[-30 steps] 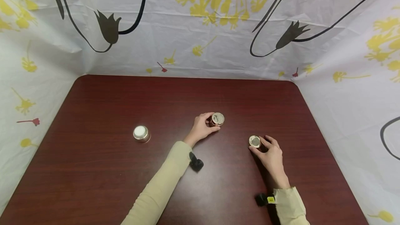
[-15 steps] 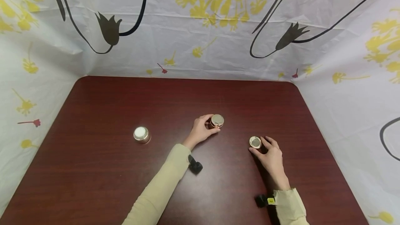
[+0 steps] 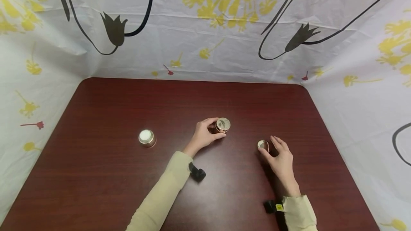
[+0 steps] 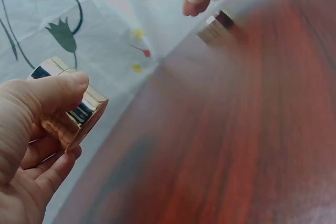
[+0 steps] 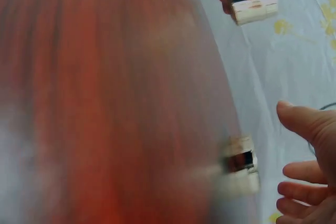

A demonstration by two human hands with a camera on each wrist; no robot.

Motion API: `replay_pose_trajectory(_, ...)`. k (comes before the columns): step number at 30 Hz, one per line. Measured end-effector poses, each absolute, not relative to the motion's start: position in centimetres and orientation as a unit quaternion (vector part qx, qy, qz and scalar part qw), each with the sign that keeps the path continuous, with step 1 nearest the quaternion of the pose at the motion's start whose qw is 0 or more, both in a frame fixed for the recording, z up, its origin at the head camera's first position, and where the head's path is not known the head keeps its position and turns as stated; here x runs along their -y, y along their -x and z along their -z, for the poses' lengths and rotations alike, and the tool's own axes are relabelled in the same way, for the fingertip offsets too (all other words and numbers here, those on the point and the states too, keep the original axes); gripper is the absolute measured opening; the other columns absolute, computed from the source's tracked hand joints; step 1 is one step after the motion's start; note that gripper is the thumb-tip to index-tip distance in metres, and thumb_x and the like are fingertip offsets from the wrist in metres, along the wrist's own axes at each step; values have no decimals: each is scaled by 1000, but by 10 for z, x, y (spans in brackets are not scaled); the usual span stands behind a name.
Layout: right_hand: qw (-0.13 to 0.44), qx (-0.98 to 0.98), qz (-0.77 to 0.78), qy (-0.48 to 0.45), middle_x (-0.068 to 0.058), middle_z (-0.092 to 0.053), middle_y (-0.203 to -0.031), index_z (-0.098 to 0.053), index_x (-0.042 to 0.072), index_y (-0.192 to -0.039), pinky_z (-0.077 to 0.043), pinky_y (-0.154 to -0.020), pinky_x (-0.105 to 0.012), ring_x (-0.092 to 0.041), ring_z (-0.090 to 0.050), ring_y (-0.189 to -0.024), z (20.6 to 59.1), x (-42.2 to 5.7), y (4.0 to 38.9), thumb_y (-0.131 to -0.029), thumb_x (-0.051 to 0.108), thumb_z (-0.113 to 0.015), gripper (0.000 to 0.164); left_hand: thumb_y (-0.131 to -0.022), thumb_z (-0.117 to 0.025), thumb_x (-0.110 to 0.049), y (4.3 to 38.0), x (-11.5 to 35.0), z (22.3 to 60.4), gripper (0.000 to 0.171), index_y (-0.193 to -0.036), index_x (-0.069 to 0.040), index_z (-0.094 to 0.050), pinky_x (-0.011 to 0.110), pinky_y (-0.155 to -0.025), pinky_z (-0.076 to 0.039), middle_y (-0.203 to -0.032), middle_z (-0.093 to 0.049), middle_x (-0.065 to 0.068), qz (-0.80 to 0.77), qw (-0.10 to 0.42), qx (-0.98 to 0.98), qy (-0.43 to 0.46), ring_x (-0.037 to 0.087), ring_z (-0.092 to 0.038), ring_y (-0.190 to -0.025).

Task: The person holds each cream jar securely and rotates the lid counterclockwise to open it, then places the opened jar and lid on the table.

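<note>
Head view, right of frame: the right hand (image 3: 282,163), grip spread, was beside a small gold container (image 3: 263,144) on the desk (image 3: 83,177). Left, a white-topped jar (image 3: 147,138) stood; at centre, the left hand (image 3: 203,135) pinched a gold-topped jar (image 3: 223,125).

Yellow rectangular tag (image 3: 279,207) on the black wrist camera (image 3: 269,206): we see tiny dark marks, too small for us to read.
Shiny gold round jar (image 3: 223,125) in the left hand (image 3: 203,134): we find a dark mark on its top, print or reflection we cannot tell.
White-topped gold round jar (image 3: 147,137): nothing we can read.
Small gold round piece (image 3: 261,144) near the right hand (image 3: 283,162): nothing legible.
</note>
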State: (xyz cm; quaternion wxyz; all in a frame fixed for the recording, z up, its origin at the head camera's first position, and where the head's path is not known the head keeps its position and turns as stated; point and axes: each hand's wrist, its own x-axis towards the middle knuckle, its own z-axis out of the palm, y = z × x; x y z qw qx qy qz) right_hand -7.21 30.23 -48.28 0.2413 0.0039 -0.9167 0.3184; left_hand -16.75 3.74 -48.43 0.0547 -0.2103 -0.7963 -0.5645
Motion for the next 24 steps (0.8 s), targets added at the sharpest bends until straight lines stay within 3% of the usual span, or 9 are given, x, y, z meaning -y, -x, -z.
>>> replay_pose_trajectory(4, 277, 900, -334, -35, -25, -60, -113, -63, -8, -115, -34, -91, -10, -38, -56, -105, 473, -291, 76, -63, 1, -84, 57, -63, -87, -13, 163, -34, 473, 55, -111, 1, -65, 26, -75, -54, -99, -67, 11, 572, 66, 788, 217, 20, -65, -83)
replay_pose_trajectory(6, 281, 894, -344, -53, -23, -61, -112, -63, -7, -114, -29, -89, -3, -37, -57, -104, 465, -284, 78, -63, 0, -84, 56, -62, -88, -12, 161, -33, 467, 55, -111, 0, -66, 30, -74, -54, -97, -67, 10, 575, 74, 784, 223, 18, -64, -81)
replay_pose_trajectory(11, 277, 884, -367, -86, -18, -64, -111, -64, -3, -115, -32, -89, -4, -34, -58, -103, 442, -261, 81, -65, 0, -83, 53, -61, -88, -12, 156, -30, 456, 55, -110, -1, -67, 31, -75, -53, -98, -68, 7, 587, 82, 769, 239, 15, -64, -80)
replay_pose_trajectory(18, 272, 870, -393, -122, -14, -65, -111, -66, 1, -115, -37, -86, -10, -26, -60, -97, 419, -232, 89, -66, 1, -83, 52, -60, -89, -10, 148, -27, 440, 55, -109, 1, -67, 42, -74, -54, -97, -67, 9, 604, 81, 750, 258, 18, -64, -81)
replay_pose_trajectory(24, 266, 845, -437, -155, -17, -64, -111, -64, -4, -114, -37, -95, -15, -30, -58, -107, 397, -206, 91, -64, -4, -82, 53, -60, -88, -9, 142, -23, 430, 54, -108, 1, -67, 28, -73, -54, -96, -68, 9, 594, 102, 748, 277, 17, -64, -81)
